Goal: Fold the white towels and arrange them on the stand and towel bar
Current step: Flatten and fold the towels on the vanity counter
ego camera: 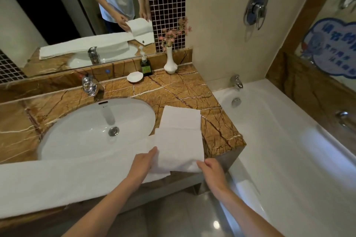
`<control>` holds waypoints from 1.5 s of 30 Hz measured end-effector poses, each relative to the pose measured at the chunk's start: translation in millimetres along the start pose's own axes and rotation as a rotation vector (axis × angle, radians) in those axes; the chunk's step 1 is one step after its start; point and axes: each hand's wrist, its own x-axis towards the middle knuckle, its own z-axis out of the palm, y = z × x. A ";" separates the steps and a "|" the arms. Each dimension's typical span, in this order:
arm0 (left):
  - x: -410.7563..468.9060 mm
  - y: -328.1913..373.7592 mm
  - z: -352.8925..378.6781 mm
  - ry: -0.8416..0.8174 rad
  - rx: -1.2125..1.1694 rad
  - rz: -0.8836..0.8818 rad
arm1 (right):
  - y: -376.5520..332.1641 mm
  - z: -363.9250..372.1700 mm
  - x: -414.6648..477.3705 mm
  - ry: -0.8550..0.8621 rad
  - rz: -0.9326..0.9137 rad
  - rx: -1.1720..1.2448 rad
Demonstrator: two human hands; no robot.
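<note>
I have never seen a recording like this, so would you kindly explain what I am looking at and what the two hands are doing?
There is no machine here: a person wears one wide-angle camera on the head, looking down at their own bare hands. The left hand and right hand grip the near end of a small folded white towel on the brown veined marble counter. A second folded white towel lies just behind it, and a long white towel is spread along the counter's front, before the white oval sink. The mirror above reflects the person; a white bathtub is on the right.
</note>
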 end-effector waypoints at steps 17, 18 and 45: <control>6.6 20.7 -1.2 -0.096 0.106 0.166 | -31.3 6.8 31.9 0.037 0.125 0.050; 8.7 20.7 -2.3 -0.091 0.155 0.196 | -32.7 7.4 33.4 0.043 0.106 0.007; 152.9 114.4 54.0 0.052 0.160 0.037 | -83.7 -2.3 202.4 -0.128 0.003 -0.358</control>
